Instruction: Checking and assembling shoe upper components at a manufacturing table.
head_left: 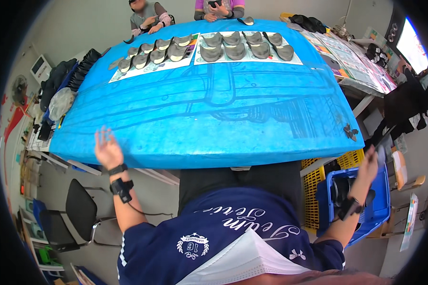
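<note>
My left hand (108, 148) is over the front left corner of the blue-covered table (171, 118), fingers spread, holding nothing. Out to the right, beyond the table's corner, my right hand (369, 166) is raised above a blue crate (378, 209). Its fingers are closed on a thin dark curved piece (381, 155), blurred and partly hidden. More dark curved pieces (340, 190) lie inside the crate. Across the table, rows of dark grey and cream pieces (234, 50), shaped like shoe toes, rest on printed sheets (290, 60).
Two people sit at the far edge, one holding a phone (215, 4). Dark items and a clear plastic bag (62, 103) line the left side. A yellow basket (313, 199) stands beside the crate. A small dark cluster (350, 132) lies at the right corner; a black chair (81, 206) stands left.
</note>
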